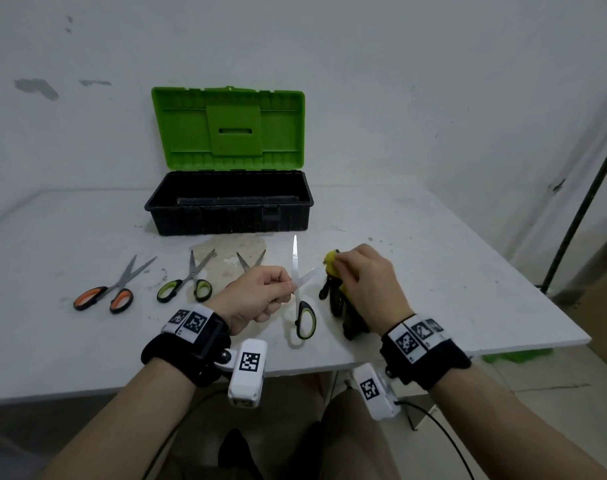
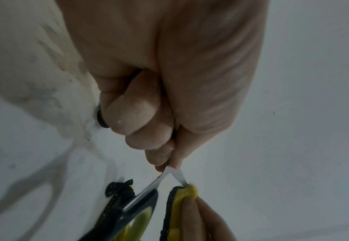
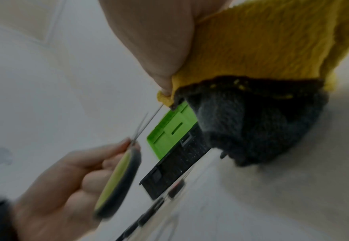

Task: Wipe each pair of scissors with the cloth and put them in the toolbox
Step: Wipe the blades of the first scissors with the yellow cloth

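My left hand (image 1: 288, 289) pinches a pair of green-and-black-handled scissors (image 1: 305, 318) at the pivot, held above the table. The blades stand apart, one pointing away, the other toward the right. My right hand (image 1: 343, 270) grips a yellow and dark cloth (image 1: 331, 263), whose folded edge meets the tip of the right-pointing blade (image 2: 181, 178). In the right wrist view the cloth (image 3: 251, 48) hangs bunched from my fingers beside the scissors (image 3: 119, 179). The toolbox (image 1: 226, 220) stands behind with its green lid (image 1: 227, 128) up; its black tub looks bare.
Orange-handled scissors (image 1: 103, 296) and green-handled scissors (image 1: 186, 287) lie on the white table (image 1: 433, 289) to the left. A third pair (image 1: 252, 263) shows its blades from behind my left hand. The table's right and front edges are close.
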Available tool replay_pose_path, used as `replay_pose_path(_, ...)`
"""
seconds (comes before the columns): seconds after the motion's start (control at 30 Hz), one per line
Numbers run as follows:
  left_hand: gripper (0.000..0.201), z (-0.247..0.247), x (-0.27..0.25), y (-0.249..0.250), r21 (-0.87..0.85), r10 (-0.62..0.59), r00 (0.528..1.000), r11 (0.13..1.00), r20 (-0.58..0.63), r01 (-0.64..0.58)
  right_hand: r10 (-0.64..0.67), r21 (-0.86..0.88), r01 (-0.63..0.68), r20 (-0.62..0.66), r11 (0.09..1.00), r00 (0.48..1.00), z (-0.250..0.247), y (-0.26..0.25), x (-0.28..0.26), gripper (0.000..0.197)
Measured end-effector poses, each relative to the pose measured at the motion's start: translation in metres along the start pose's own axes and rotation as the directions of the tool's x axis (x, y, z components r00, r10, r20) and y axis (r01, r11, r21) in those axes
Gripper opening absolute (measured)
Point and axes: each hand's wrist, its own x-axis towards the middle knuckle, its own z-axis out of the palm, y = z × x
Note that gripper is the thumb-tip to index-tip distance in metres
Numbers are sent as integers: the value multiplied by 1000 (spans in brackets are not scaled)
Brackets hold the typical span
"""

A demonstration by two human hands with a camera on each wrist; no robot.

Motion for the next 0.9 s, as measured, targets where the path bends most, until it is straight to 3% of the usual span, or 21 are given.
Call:
replay_pose_path(0.1, 9, -4, -1, -2, -35, -21, 1000, 999, 14, 21, 72, -4, -73, -94, 997, 993, -12, 11, 6, 10)
replay_pose_path(0.17, 11, -4, 0, -3, -29, -42, 999, 999, 13, 43, 0, 9, 1, -116, 1000, 993, -16, 3, 4, 8)
replay_pose_path(0.27, 11, 2, 2, -4, -31, -55, 998, 998, 28, 56, -165, 31, 165, 8, 986, 986, -8, -18, -8, 9)
replay_pose_path(0.33, 14, 7, 4, -4, -35, -52, 998, 998, 45, 54, -201, 29, 200, 103, 979, 974, 3, -22, -16, 13)
replay_pose_path(0.4, 15, 9, 4, -4, -17, -46, 998, 999, 46, 47, -175, 10, 175, 115, 984, 978, 9, -15, -17, 13)
replay_pose_path(0.57, 11, 3, 0, -8, 7, -109, 994, 994, 29, 109, 69, -34, -69, 9, 997, 998, -2, 9, -2, 12)
replay_pose_path(0.7, 6, 0, 1, -7, -5, -168, 986, 986, 9, 168, 19, -16, -19, -53, 1000, 998, -16, 1, 0, 10)
replay_pose_path(0.9, 13, 1, 4, 2, 109, -100, 995, 989, -12, 101, -81, -2, 82, 75, 997, 994, -13, -23, -7, 16)
